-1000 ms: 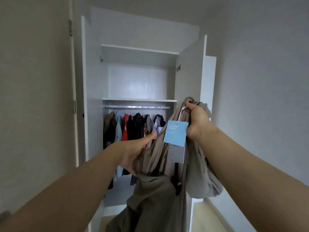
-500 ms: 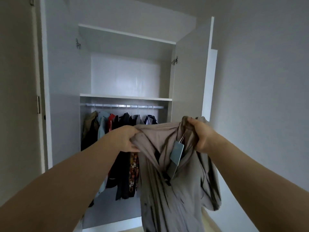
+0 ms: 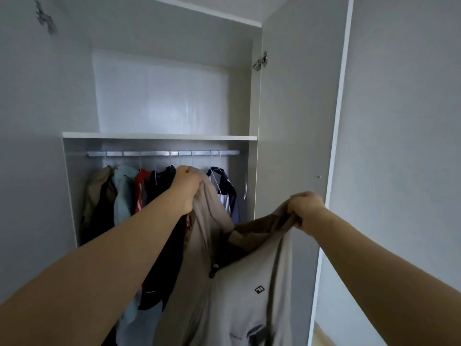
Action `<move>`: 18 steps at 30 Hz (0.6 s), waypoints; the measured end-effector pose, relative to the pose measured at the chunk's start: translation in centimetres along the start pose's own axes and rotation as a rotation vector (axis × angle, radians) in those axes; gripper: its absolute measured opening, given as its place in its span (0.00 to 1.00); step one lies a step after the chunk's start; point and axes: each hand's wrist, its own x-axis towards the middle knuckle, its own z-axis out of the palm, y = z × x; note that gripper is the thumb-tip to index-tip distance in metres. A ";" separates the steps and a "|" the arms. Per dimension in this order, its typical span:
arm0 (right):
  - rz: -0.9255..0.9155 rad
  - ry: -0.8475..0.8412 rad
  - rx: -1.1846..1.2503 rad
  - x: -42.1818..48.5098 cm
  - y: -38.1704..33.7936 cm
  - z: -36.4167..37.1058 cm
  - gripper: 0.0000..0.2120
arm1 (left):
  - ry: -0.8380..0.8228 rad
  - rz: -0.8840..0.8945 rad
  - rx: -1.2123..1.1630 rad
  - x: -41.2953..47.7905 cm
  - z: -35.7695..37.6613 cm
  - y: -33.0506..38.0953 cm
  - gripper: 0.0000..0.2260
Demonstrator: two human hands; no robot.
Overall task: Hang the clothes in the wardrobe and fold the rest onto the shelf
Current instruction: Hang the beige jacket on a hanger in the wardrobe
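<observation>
We've got the beige shirt [image 3: 234, 283] spread just below the rail [image 3: 162, 153], left hand [image 3: 187, 189] & right hand [image 3: 303, 208] each fisted tight on a shoulder, prob. to open it for hanging.

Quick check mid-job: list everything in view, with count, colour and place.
Wardrobe: one, pale grey, ahead, open.
Shelf: one, white, across the wardrobe.
Rail: one, silver, under the shelf.
Hanging clothes: several, brown, light blue, red, black, navy-white, on the rail.
Door: one, pale grey, open at right.
Garment: one, beige, small dark logo, held before the hanging clothes.
Left hand: one, grips garment's top, left side.
Right hand: one, grips garment's top, right side.
</observation>
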 end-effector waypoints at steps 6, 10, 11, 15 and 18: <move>-0.096 -0.229 -0.399 8.7 1.6 5.5 0.10 | 0.023 -0.071 -0.069 7.3 0.8 -1.0 0.07; -0.087 -0.446 -0.552 15.1 2.5 9.7 0.09 | -0.034 -0.198 -0.017 12.2 2.4 -0.5 0.04; -0.107 -0.496 -0.593 17.0 2.2 10.8 0.07 | -0.026 -0.181 0.012 13.9 3.0 -0.3 0.04; -0.245 -0.739 -0.808 21.4 1.7 13.7 0.19 | 0.013 -0.095 0.043 17.7 3.4 0.3 0.05; -0.269 -0.904 -0.777 24.2 2.7 16.9 0.38 | 0.009 -0.051 -0.036 20.2 3.4 -0.2 0.08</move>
